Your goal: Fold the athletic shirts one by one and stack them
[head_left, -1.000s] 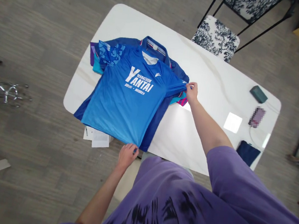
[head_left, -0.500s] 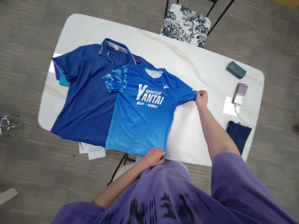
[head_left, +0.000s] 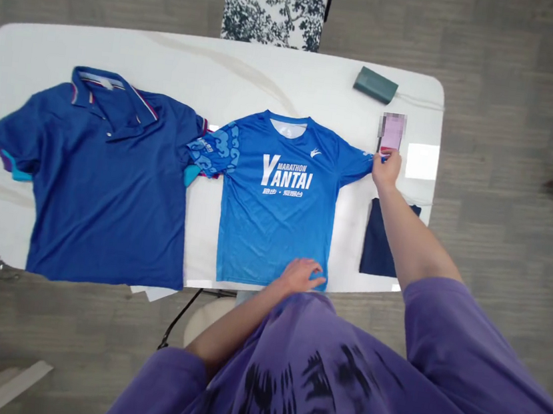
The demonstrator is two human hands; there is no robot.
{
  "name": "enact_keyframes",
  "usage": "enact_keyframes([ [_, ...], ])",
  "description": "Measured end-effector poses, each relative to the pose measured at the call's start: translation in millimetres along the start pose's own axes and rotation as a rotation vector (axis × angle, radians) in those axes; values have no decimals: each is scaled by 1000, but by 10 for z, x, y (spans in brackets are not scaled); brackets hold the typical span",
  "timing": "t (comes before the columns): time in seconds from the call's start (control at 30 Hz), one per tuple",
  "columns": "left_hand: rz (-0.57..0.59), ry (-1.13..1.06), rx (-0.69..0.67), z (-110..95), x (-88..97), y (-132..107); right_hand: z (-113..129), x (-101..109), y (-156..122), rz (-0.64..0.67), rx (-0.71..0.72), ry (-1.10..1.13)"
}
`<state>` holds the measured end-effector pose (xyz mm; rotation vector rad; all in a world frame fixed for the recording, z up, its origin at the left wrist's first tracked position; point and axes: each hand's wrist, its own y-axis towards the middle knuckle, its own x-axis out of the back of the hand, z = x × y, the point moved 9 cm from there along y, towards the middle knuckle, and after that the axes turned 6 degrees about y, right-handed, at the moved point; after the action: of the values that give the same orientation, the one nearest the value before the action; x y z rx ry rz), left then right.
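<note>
A bright blue T-shirt with white lettering lies spread face up, its collar away from me. My right hand pinches the end of its right-side sleeve. Over the lower right corner of the T-shirt, near the hem, rests my left hand with its fingers apart, holding nothing. The patterned left-side sleeve overlaps the sleeve edge of a dark blue polo shirt. Purple and teal cloth peeks out from under the polo.
The white table also bears a green case, a phone partly blurred out, and a folded navy cloth under my right forearm. A patterned chair stands beyond the far edge; papers stick out at the near edge.
The T-shirt has shifted right, away from the polo, so white table shows between their bodies. My left hand has let go of the hem and opened. The view has shifted too.
</note>
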<state>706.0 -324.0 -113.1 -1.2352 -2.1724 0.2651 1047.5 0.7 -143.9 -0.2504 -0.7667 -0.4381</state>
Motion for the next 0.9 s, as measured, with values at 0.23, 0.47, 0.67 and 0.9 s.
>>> enact_keyframes([
  [0.23, -606, 94, 219, 1136, 2426, 553, 802, -691, -384, 332, 279, -144],
  [0.47, -678, 289, 261, 2207, 3918, 1346, 971, -1612, -258, 479, 318, -320],
  [0.67, -662, 305, 188, 2412, 4377, 1700, 1085, -1936, 171, 522, 384, -414],
  [0.9, -694, 336, 139, 2104, 3611, 600, 1054, -1388, -1184, 359, 391, -315],
])
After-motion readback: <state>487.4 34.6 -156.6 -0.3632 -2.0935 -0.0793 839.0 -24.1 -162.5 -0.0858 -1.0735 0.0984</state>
